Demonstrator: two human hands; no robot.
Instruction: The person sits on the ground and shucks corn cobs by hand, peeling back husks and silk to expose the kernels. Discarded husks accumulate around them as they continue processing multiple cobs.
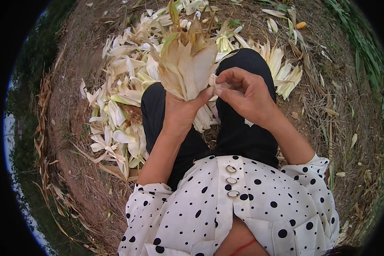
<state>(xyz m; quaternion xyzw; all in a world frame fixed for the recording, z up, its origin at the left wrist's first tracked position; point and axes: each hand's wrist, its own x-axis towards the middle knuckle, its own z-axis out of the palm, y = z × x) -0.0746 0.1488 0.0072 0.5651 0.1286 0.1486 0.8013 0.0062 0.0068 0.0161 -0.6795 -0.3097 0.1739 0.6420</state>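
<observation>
My left hand grips the base of a bunch of pale, dry corn husks, whose browned tips fan out upward above my knees. At the right side of this bunch, my right hand pinches a small cream piece of husk between thumb and fingers. The fingertips of both hands almost meet there. Whether the pinched piece is joined to the bunch, I cannot tell.
Loose corn husks lie heaped on the soil left of and beyond my legs. More husks fan out beside my right knee. A yellow corn cob lies at the upper right, near green leafy plants. Dry stalks run along the left.
</observation>
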